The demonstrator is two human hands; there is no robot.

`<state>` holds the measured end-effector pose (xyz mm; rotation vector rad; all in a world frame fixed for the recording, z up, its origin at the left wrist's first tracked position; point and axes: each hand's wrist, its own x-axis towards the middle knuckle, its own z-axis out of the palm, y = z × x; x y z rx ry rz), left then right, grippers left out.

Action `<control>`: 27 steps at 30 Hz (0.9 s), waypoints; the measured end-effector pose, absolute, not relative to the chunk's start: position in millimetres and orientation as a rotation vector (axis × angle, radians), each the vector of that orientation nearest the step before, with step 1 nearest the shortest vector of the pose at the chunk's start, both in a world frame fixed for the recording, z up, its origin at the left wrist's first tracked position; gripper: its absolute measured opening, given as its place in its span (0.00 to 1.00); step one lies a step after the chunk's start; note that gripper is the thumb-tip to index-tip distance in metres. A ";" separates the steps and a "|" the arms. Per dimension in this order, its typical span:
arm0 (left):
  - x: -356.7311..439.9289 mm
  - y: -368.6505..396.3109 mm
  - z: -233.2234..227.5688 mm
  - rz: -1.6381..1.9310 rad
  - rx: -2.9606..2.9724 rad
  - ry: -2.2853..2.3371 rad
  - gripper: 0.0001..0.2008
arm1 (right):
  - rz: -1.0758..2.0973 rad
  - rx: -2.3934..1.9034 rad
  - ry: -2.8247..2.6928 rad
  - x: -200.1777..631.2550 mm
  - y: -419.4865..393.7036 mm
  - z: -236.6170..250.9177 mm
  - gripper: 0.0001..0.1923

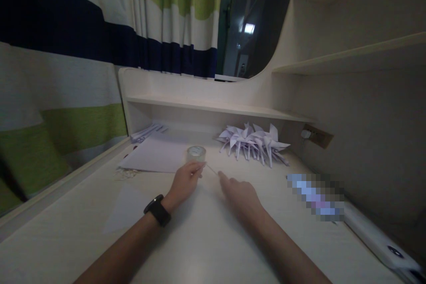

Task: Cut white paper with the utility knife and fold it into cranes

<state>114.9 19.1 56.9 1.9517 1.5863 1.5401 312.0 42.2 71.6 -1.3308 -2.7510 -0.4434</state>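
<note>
A: Left hand [184, 182] pinches a thin clear tape strip [211, 169] just before the small clear tape roll [196, 152] on the pale desk [206, 239].
B: Right hand [240, 195], forefinger extended, pins the strip's far end. Likely light, limp, sticky; best held by the ends.

curtain [100, 22]: broad horizontal bands of navy blue, white and lime green, with pale round spots in the top green band
desk [213, 239]: pale cream, faint wood grain
shelves [349, 60]: the same cream tone
tape roll [196, 153]: clear, greyish sheen
paper sheets [156, 155]: plain white
folded paper shapes [253, 142]: pale lilac-white, unpatterned
watch [157, 210]: black band on the left wrist
wall socket [317, 135]: tan plate holding a white plug
flat device at right edge [376, 235]: white, dark round mark
</note>
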 end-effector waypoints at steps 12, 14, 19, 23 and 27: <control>126.5 18.2 50.0 1.497 1.807 1.541 0.14 | -0.520 -1.297 -2.722 314.3 36.6 70.4 0.16; 126.9 18.0 49.2 1.511 1.832 1.544 0.14 | -0.453 -1.313 -2.718 312.7 36.5 71.1 0.13; 129.1 17.4 48.7 1.575 1.905 1.529 0.14 | -0.180 -1.332 -2.680 310.6 38.2 79.4 0.13; 129.6 17.0 50.9 1.578 1.878 1.528 0.14 | -0.352 -1.368 -2.736 312.2 34.2 85.3 0.14; 128.3 16.0 56.5 1.533 1.754 1.583 0.16 | -0.555 -1.265 -2.765 311.8 28.9 83.7 0.26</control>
